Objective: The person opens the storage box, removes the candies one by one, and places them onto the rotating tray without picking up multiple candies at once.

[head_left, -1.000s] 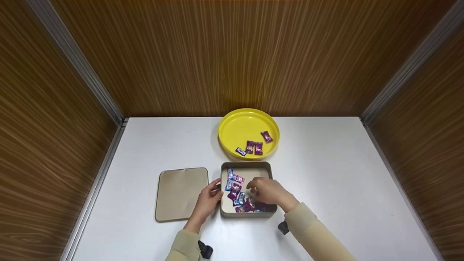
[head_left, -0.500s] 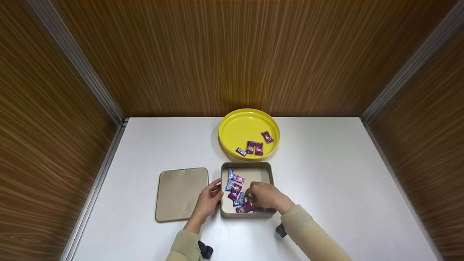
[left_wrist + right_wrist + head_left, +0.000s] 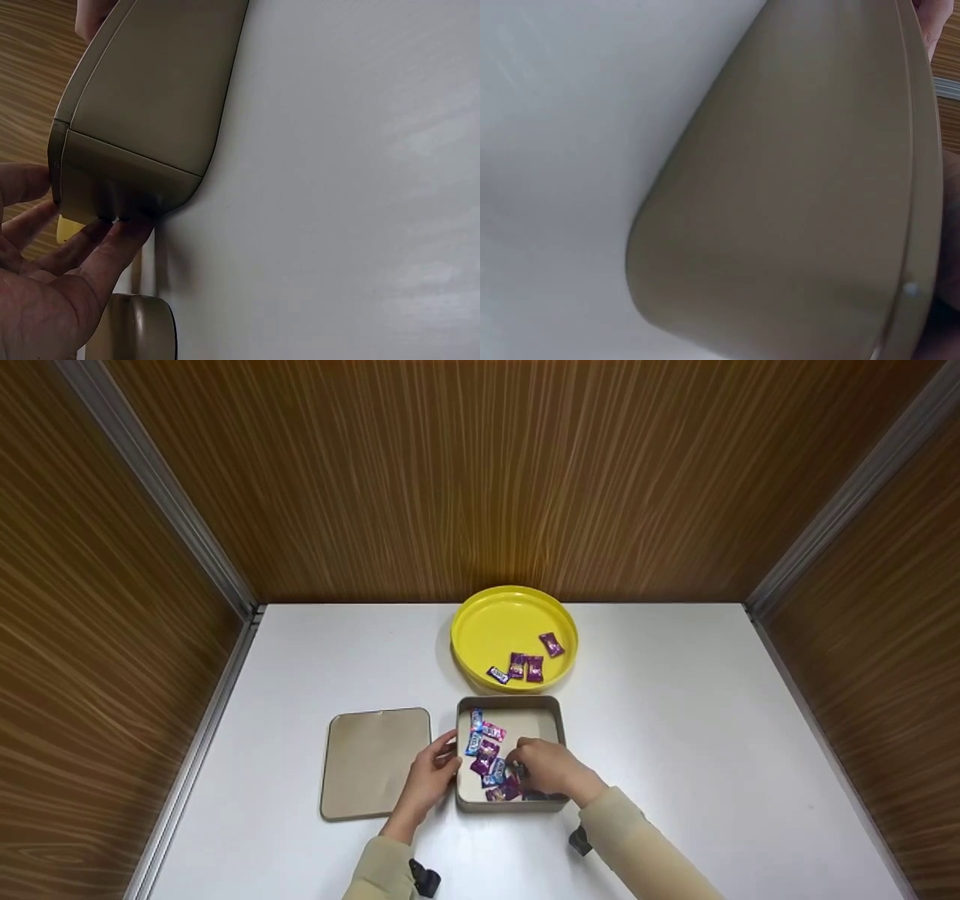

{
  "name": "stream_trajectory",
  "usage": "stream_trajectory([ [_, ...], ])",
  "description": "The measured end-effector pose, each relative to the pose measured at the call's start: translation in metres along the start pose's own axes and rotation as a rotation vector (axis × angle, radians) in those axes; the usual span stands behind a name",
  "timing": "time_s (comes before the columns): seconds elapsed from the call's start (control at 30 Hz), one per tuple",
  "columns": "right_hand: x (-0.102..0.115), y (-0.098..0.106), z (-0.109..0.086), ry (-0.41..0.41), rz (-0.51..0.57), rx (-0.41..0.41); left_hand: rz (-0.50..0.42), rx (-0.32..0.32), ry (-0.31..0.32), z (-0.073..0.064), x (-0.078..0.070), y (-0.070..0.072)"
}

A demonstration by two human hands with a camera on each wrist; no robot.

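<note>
A square beige tin stands without its lid at the middle of the white table. Several wrapped candies in blue, pink and purple lie in its left and front part. My left hand rests against the tin's left side; in the left wrist view its extended fingers touch the outer wall. My right hand reaches down into the tin's right front part, over some candies. Its fingertips are hidden, so whether they pinch a candy does not show. The right wrist view is mostly filled by the tin's outer wall.
Behind the tin stands a round yellow tray with a few purple-wrapped candies and a small dark one. The flat beige lid lies left of the tin. Wood-grain panels enclose the table.
My right hand has moved down and slightly left into the tin, its fingers now lower among the candies. The left hand, tin, lid and yellow tray have stayed in place.
</note>
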State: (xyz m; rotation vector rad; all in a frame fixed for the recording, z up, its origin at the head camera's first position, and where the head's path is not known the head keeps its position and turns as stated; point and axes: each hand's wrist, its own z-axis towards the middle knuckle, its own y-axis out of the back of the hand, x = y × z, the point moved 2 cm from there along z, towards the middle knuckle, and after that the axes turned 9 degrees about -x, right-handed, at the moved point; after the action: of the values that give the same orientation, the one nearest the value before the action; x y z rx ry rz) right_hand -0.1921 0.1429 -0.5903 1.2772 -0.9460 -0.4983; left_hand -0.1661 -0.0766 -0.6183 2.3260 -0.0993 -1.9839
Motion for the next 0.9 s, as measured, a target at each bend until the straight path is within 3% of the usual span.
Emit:
stream_trajectory([
  [0.4, -0.002, -0.005, 0.0, -0.02, -0.014, -0.02, 0.024, -0.002, -0.007, -0.002, -0.001, 0.0],
  [0.9, -0.007, 0.011, 0.001, -0.048, 0.37, 0.033, 0.008, 0.001, -0.021, -0.002, 0.0, 0.0],
])
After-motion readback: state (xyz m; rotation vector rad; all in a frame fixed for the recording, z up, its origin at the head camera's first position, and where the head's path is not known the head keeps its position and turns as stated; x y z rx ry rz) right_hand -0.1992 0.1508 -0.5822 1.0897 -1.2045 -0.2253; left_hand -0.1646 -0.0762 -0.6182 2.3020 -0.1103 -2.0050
